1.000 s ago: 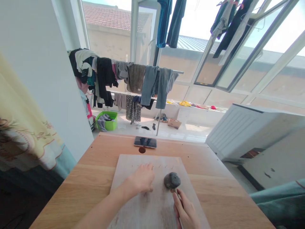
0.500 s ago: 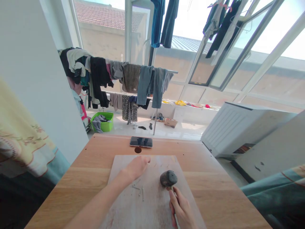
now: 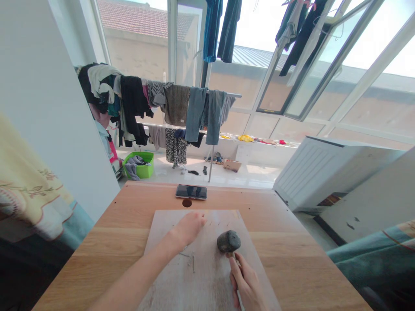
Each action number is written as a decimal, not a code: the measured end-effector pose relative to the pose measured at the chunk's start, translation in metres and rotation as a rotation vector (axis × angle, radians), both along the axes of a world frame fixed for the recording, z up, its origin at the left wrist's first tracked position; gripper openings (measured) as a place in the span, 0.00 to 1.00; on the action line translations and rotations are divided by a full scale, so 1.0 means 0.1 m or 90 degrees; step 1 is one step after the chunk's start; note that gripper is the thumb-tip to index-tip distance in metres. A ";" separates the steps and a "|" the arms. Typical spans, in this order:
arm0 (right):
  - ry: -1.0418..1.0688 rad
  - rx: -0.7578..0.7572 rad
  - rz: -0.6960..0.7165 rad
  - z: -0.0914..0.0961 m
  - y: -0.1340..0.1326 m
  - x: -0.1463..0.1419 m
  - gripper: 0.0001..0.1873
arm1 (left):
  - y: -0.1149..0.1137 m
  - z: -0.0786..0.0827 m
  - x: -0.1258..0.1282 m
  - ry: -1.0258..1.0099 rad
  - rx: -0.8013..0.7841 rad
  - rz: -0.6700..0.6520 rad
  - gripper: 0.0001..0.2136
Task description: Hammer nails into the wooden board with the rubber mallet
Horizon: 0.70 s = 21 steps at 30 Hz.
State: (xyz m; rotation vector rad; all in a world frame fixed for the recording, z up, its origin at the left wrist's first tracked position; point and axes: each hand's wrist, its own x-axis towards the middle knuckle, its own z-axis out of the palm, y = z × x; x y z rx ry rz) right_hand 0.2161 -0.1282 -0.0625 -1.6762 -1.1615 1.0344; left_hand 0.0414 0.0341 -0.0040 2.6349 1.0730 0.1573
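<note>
A pale wooden board (image 3: 207,280) lies on the wooden table (image 3: 285,255), and my left hand (image 3: 189,228) hovers over or rests on its far half, fingers together. It is unclear whether those fingers pinch anything. Several thin nails (image 3: 191,259) lie just below that hand, with one standing or lying near-vertical in the picture. My right hand (image 3: 247,288) grips the handle of a hammer (image 3: 228,241) with a dark grey, stone-like head, held low over the board's right side. The handle is mostly hidden by my fingers.
A smartphone (image 3: 191,192) lies face up beyond the board, next to a round hole in the tabletop. Past the table stand a drying rack hung with clothes (image 3: 194,112) and a green basket (image 3: 141,166). A white ribbed appliance (image 3: 324,177) sits to the right.
My left hand has moved toward the board's far edge, uncovering the nails. The whole view has shifted slightly left and up. The hammer stays in my right hand.
</note>
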 end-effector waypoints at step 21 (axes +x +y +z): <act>0.061 -0.026 0.004 0.07 0.02 0.01 0.30 | -0.01 -0.41 -0.11 -0.395 -0.092 0.137 0.05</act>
